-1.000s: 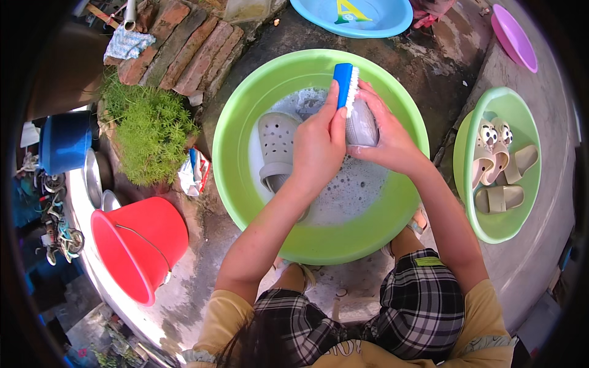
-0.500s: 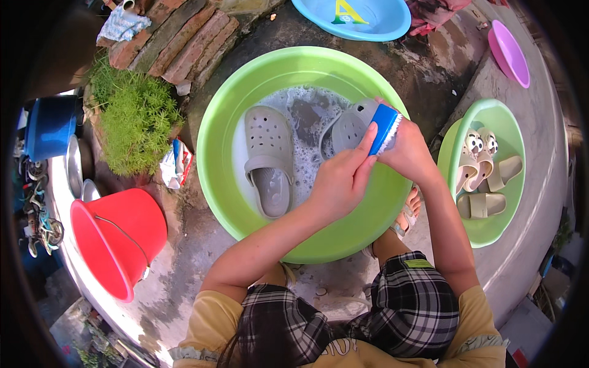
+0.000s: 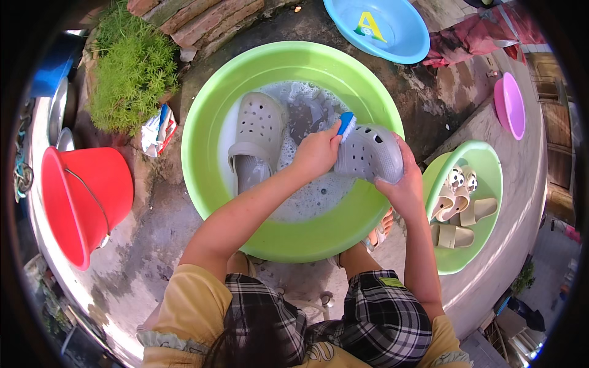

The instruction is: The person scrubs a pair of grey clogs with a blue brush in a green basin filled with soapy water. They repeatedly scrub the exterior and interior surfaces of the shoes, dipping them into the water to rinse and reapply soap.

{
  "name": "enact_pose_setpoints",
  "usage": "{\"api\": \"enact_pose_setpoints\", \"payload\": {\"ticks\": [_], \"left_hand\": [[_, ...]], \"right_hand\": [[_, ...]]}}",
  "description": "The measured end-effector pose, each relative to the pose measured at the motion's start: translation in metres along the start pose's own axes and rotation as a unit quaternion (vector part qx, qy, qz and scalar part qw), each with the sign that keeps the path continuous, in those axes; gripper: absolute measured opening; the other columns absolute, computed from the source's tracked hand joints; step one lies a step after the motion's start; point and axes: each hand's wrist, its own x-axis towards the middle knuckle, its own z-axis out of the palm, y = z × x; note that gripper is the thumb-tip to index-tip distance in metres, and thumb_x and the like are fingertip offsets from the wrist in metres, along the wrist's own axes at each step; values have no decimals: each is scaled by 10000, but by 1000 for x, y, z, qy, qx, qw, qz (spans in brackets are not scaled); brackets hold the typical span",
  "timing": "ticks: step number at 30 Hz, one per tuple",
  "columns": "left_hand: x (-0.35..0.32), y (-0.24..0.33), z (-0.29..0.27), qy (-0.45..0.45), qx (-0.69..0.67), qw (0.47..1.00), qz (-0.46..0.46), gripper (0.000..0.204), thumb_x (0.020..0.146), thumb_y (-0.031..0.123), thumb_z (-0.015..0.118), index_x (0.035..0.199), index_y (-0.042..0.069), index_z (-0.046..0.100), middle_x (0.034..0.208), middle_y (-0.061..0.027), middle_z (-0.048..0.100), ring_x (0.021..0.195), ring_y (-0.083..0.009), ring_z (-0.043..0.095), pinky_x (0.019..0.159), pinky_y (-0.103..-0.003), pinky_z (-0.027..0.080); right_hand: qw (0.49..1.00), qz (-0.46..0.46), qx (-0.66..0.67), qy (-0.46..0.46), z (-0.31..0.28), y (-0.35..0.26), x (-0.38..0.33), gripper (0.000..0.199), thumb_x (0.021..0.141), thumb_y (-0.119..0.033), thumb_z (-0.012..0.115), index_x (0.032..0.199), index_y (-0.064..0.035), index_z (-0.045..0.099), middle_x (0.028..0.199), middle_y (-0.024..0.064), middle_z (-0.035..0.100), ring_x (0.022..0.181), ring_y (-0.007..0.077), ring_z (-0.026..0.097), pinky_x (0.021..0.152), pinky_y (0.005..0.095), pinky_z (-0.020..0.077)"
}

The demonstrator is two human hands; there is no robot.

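My left hand (image 3: pixel 318 153) is closed around a blue scrubbing brush (image 3: pixel 347 124); its white bristles touch or nearly touch the side of a grey clog (image 3: pixel 368 153). Gripping that clog by its rounded toe end is my right hand (image 3: pixel 405 180), fingers on the far side and thumb beneath. The clog is held above the right part of a large green basin (image 3: pixel 294 242). Soapy, foamy water (image 3: pixel 300 205) covers the basin's bottom. The other grey clog (image 3: pixel 260 122) lies in the water on the left, its toe pointing away from me.
To the right, a pale green basin (image 3: pixel 471 257) holds beige slippers and sandals. A red bucket (image 3: pixel 101 190) lies tipped at the left, near a leafy plant (image 3: pixel 132 80). Beyond are a blue basin (image 3: pixel 402 37), a pink basin (image 3: pixel 510 107) and stacked bricks (image 3: pixel 211 21).
The brush has moved left and lower against the clog. The held clog has turned and now shows its side, toe to the right. The whole view has shifted slightly.
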Motion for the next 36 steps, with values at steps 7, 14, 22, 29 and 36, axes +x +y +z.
{"api": "enact_pose_setpoints", "payload": {"ticks": [7,14,22,29,36], "left_hand": [[-25,69,-11,-23,-175,981,85,469,940,156,570,1405,134,508,805,-224,662,703,-409,642,659,-424,516],[-18,65,-36,-100,-139,984,49,449,939,169,572,1386,150,532,768,-201,650,699,-379,646,638,-431,504],[-23,72,-50,-90,-90,988,87,455,947,198,561,1398,148,521,719,-181,636,632,-353,630,609,-434,491],[-16,61,-62,-27,-114,992,41,443,950,177,568,1391,165,532,674,-174,603,575,-330,597,571,-407,462],[0,40,-76,-17,-44,999,-12,443,938,185,581,1379,164,548,667,-168,597,582,-334,595,573,-417,461]], "right_hand": [[998,52,-41,-8,-9,-2,1,697,630,-19,714,1279,-28,461,1138,191,643,1022,357,655,896,387,512],[999,20,-50,-4,-5,7,-3,704,605,-71,793,1243,-44,496,1129,178,625,999,353,638,890,394,513],[985,-105,-110,84,0,1,8,504,598,-105,842,1023,-3,592,954,118,590,894,273,623,813,373,514],[962,-155,-106,196,15,-8,38,434,617,-223,870,899,-42,594,872,106,614,836,297,583,780,409,479],[915,-187,-212,288,40,-24,37,467,594,-291,888,895,-79,602,953,109,575,938,326,509,854,442,410]]}}
